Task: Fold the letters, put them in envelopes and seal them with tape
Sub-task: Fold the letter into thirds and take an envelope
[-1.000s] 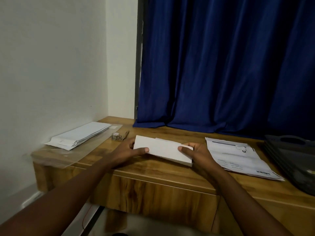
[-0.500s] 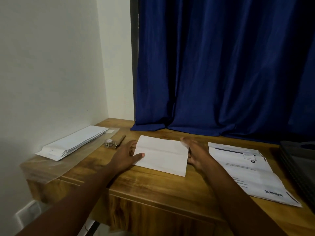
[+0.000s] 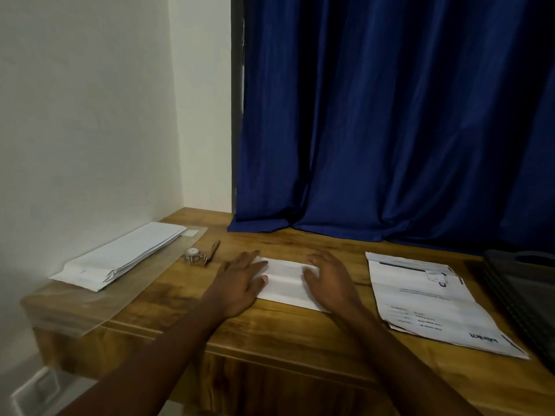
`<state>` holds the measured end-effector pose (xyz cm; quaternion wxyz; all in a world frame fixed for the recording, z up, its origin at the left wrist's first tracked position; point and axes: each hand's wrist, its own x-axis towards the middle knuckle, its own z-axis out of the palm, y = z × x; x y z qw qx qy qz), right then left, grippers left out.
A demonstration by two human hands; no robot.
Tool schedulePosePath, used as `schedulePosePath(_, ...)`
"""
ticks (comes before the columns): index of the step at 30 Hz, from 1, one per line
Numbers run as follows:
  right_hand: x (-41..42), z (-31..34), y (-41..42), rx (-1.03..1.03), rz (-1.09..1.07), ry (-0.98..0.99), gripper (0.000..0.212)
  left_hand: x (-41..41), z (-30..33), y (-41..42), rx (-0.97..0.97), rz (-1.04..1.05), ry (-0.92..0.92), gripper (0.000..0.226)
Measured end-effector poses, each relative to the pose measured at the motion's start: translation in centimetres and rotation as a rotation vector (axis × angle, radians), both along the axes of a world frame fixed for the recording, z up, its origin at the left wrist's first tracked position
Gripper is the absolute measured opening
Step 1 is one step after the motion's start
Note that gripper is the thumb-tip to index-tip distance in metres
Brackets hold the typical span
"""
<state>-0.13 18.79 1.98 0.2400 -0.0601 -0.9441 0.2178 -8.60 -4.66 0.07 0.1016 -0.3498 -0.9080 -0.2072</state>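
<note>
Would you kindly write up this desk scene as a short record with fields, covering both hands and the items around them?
surface: wooden desk
left hand: fingers spread, flat on the left end of the folded letter
right hand: fingers spread, over the letter's right end
envelopes: stack at far left, on a clear plastic sleeve
tape roll: left of the letter, untouched
pen: beside the tape roll
printed sheets: right of the letter
backdrop: blue curtain

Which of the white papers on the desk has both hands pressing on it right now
The folded letter at the desk's middle: the left hand and right hand lie flat on it. The envelope stack and printed sheet lie untouched.
</note>
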Motion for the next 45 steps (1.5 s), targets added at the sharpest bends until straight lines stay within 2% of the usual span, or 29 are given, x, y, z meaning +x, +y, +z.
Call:
schedulePosePath(4, -0.1, -1.4, -4.0, 0.153, 0.011, -0.239, 0.056, -0.7, -0.7, 0.2, -0.157, -0.155, -0.028, 0.059)
schedulePosePath(8, -0.2, -2.0, -5.1, 0.213, 0.025, -0.413, 0.06, -1.3, -1.3, 0.7, -0.268, -0.135, -0.052, 0.063)
schedulePosePath(13, 0.4, -1.9, -5.2, 0.219, 0.019, -0.406, 0.061, -1.2, -1.4, 1.0, -0.288, -0.141, -0.041, 0.064)
schedulePosePath(19, 1.3, -1.7, -5.5, 0.23, 0.005, -0.242, 0.059, -1.0, -1.1, 0.9, -0.296, -0.145, -0.052, 0.065)
schedulePosePath(25, 0.6, -1.6, -5.3, 0.215, 0.1, -0.435, 0.062, -0.2, -0.5, 0.3, -0.311, -0.106, -0.073, 0.065)
schedulePosePath(29, 1.1, -1.6, -3.6, 0.248, 0.06, -0.478, 0.073, 0.6, 0.1, 0.1, -0.343, -0.061, -0.101, 0.066)
schedulePosePath(35, 3.0, -2.2, -1.3, 0.225, -0.031, -0.478, 0.085, 2.0, 0.8, -0.4, -0.348, -0.058, -0.157, 0.088)
schedulePosePath(45, 7.5, -2.4, -1.6, 0.222, 0.052, -0.484, 0.1, 6.6, 1.0, -3.4, -0.343, -0.131, -0.201, 0.11)
